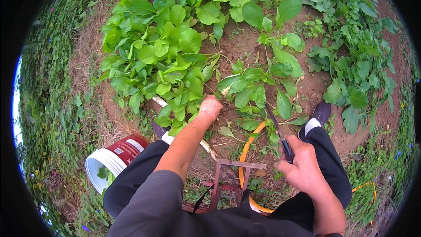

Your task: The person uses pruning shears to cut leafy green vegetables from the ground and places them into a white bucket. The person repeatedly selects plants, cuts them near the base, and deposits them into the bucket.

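My right hand (pixel 302 164) grips the black handle of a knife (pixel 275 122). Its narrow, dark blade points away from me, with the tip by the lower leaves of a broad-leaved green plant (pixel 253 85). To the left, my left hand (pixel 210 107) is curled closed against a dense clump of leafy greens (pixel 184 75), where the stalks meet my fingers. The fingertips are hidden, so how many stalks lie in that hand cannot be seen. Bare brown soil (pixel 241 44) shows between the clump and the single plant.
A red-and-white plastic bucket (pixel 113 158) lies tipped beside my left leg, with some leaves inside. A yellow hose (pixel 245 158) curves between my legs near a reddish metal frame (pixel 230 174). A pale pole (pixel 209 149) crosses the ground. Darker leafy plants (pixel 358 56) grow at right.
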{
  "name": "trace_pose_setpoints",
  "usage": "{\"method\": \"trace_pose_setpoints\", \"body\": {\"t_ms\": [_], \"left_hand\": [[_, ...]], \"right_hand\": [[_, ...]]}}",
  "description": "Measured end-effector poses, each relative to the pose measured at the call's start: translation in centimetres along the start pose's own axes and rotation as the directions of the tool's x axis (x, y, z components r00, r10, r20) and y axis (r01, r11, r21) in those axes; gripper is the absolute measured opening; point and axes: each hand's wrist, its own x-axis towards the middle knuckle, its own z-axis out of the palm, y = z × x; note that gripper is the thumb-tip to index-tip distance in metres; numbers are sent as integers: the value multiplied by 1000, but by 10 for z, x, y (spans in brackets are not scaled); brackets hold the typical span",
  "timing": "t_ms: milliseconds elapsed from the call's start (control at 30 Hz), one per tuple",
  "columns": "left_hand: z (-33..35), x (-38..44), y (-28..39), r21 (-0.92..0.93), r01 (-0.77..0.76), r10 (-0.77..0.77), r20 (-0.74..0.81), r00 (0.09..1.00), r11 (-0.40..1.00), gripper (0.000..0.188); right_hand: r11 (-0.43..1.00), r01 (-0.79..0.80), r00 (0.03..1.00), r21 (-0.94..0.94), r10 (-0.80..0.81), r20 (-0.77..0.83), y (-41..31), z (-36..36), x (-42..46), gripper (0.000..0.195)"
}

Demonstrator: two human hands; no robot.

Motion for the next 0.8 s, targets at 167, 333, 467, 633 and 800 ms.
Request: {"method": "trace_pose_setpoints", "body": {"t_ms": [167, 333, 467, 633, 800], "left_hand": [[9, 12, -12, 111, 213, -222, 79, 972, 971, 20], [12, 18, -14, 146, 197, -218, 142, 966, 969, 20], [41, 19, -20, 292, 173, -180, -1, 984, 941, 20], [24, 29, -17, 215, 102, -134, 139, 981, 971, 19], [18, 27, -18, 72, 198, -207, 157, 966, 978, 20]], "right_hand": [[997, -29, 999, 74, 31, -28, 1, -2, 5, 31], [999, -19, 1000, 33, 19, -4, 0, -1, 7, 36], [999, -7, 1000, 53, 6, 20, -10, -2, 9, 40], [999, -24, 999, 29, 23, 34, -15, -8, 9, 42], [999, -35, 998, -22, 36, 60, -17, -8, 8, 41]]}}
